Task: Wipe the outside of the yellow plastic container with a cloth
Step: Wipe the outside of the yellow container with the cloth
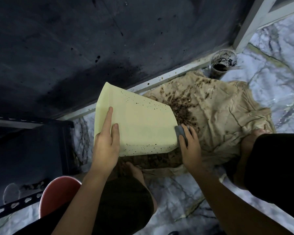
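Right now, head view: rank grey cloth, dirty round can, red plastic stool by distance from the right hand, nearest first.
1. Grey cloth: held in the right hand, against the end of the yellow plastic container.
2. Dirty round can: up beyond the hand, by the wall.
3. Red plastic stool: far down-left, past the left arm.

Left hand steadies tilted yellow container; right hand presses grey cloth against its base edge.

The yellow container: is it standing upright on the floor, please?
No, the yellow container is tipped on its side, steadied by the left hand.
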